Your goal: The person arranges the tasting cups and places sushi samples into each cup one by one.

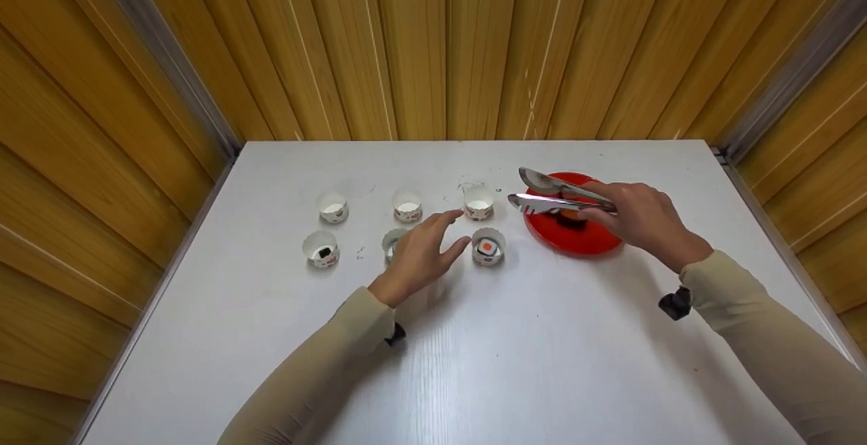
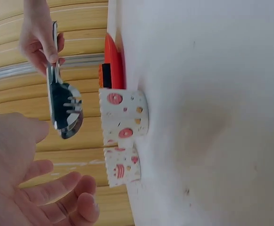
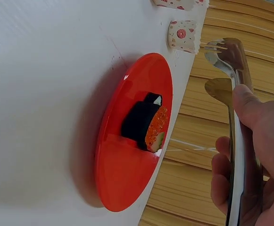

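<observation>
My left hand (image 1: 423, 252) hovers over the near middle paper cup (image 1: 389, 244), partly covering it, with fingers spread and nothing held. My right hand (image 1: 647, 218) grips metal tongs (image 3: 240, 155) above the red plate (image 1: 590, 247). The tongs' ends are apart with nothing between them. On the plate lie a seaweed-wrapped sushi piece with orange roe (image 3: 144, 123) and a smaller black-and-white roll (image 3: 154, 98). The near right cup (image 1: 489, 261) holds a white roll with an orange centre (image 1: 486, 247). Inside the near left cup (image 1: 311, 252) sits a black piece (image 1: 325, 252).
Three more patterned paper cups form the far row: left (image 1: 333, 210), middle (image 1: 407, 209) and right (image 1: 479, 205). All stand on a white table (image 1: 474, 350). Wood-patterned panels (image 1: 420, 45) enclose its back and sides.
</observation>
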Available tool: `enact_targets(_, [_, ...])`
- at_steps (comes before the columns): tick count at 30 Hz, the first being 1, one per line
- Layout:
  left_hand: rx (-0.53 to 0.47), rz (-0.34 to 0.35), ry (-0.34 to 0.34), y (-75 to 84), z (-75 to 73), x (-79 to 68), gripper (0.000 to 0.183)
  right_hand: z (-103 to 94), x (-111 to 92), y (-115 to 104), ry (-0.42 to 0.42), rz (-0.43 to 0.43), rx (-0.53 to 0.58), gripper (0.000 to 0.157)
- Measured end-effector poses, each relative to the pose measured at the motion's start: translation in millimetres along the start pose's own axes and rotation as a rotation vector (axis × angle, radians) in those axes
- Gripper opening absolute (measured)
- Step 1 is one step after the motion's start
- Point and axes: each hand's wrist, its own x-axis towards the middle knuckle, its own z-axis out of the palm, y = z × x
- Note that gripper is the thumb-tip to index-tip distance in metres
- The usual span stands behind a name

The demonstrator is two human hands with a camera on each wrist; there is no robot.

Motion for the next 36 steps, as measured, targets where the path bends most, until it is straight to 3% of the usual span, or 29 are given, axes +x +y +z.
enact_targets(5, [0.029, -0.011, 0.053, -11.0, -15.5, -5.0, 0.046, -0.7, 5, 3, -0.021, 0.039, -0.013, 0.06])
enact_targets(17, [0.056, -0.072, 0.139, -45.7, -51.2, -12.0, 0.042, -1.3, 16, 12, -0.052, 0.058, -0.036, 0.058])
enact_targets(25, [0.109, -0.161, 0.143, -70.2, -69.6, -14.0, 0.042, -3.2, 21, 15, -0.083, 0.073, -0.033, 0.059])
enact_targets(30, [0.129, -0.248, 0.117, -84.4, -79.8, -14.8, 0.043, -3.6, 23, 14, -0.099, 0.086, -0.032, 0.062])
enact_targets(36, [0.155, -0.306, 0.095, -103.5, -93.8, -16.2, 0.044, -3.2, 26, 16, -0.106, 0.093, -0.036, 0.06])
